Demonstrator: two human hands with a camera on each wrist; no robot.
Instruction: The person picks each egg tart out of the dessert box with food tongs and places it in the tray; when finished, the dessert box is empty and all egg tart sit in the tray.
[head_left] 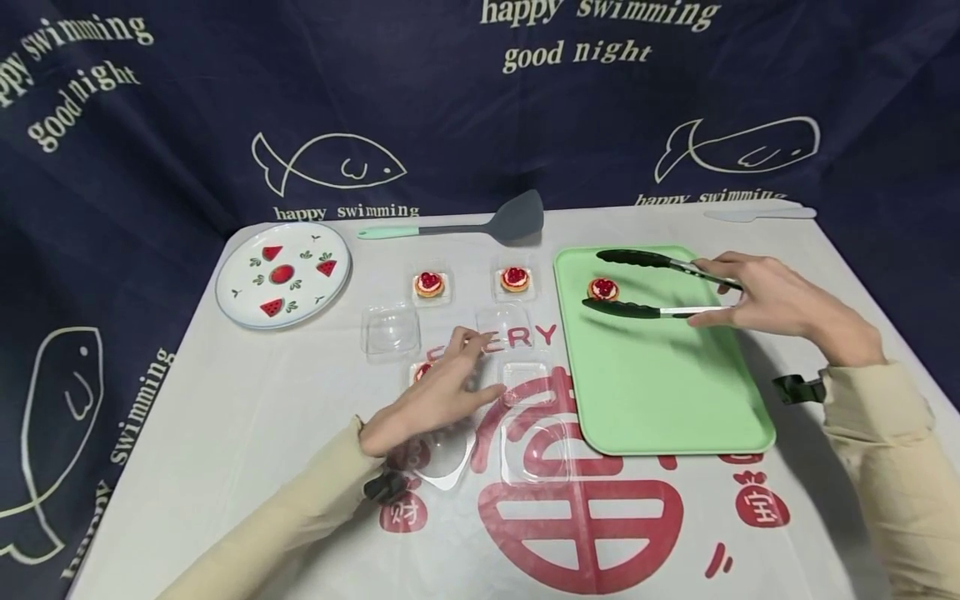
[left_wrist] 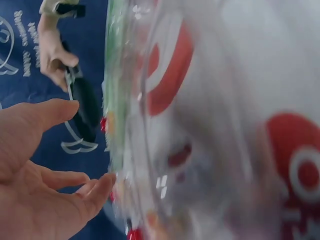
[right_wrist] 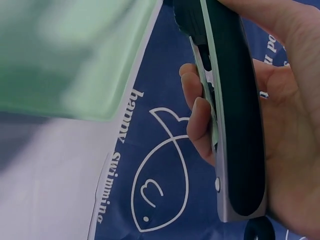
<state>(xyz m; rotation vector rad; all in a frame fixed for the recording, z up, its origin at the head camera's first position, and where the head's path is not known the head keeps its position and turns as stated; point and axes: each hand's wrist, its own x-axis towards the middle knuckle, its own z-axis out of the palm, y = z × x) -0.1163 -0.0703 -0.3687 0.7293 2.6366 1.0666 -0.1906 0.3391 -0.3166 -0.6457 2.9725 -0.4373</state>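
Observation:
My right hand (head_left: pixel 780 302) grips black-and-silver tongs (right_wrist: pixel 240 115) over the green tray (head_left: pixel 660 375). The tongs' tips are spread on either side of a small red-topped tart (head_left: pixel 603 289) near the tray's upper left; whether they touch it I cannot tell. My left hand (head_left: pixel 442 392), fingers loosely bent and holding nothing, hovers above the clear plastic boxes. It partly hides a tart (head_left: pixel 422 372) and an open box below. To its right lies an open clear box (head_left: pixel 527 383) with its lid (head_left: pixel 536 450) folded toward me. In the left wrist view, clear plastic blurs close to the lens.
Two tarts (head_left: pixel 430 284) (head_left: pixel 514 279) sit in clear boxes farther back, their lids (head_left: pixel 391 331) nearby. A watermelon-patterned plate (head_left: pixel 300 250) stands at the left. A spatula (head_left: pixel 517 218) lies along the back edge, a white knife (head_left: pixel 761 214) at the back right.

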